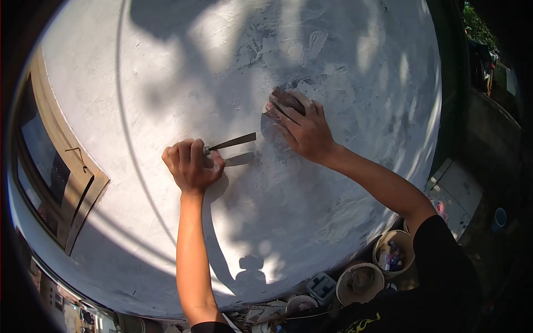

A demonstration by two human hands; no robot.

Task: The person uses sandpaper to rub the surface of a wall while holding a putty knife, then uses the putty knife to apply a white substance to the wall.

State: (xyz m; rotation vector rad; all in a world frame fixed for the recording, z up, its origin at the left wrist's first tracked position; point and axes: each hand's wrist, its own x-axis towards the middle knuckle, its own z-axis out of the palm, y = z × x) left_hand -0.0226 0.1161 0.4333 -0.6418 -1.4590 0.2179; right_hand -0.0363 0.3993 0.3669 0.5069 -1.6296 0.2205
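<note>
My left hand (190,165) is wrapped round the handle of a putty knife (236,141). Its flat blade points right, and a sharp shadow of it falls just below on the white wall (166,94). Higher up and to the right, my right hand (308,126) presses a brown piece of sandpaper (288,100) against the wall, fingers spread over it. Part of the sandpaper is hidden under the fingers. Around it the plaster is rough and patchy, with grey streaks and scrape marks.
A wooden-framed window (83,177) is set in the wall at left. Along the wall's foot at lower right stand a bucket with grey material (347,302), another bucket (383,271) with colourful items, and a grey plastic container (322,287). A blue cup (499,216) stands farther right.
</note>
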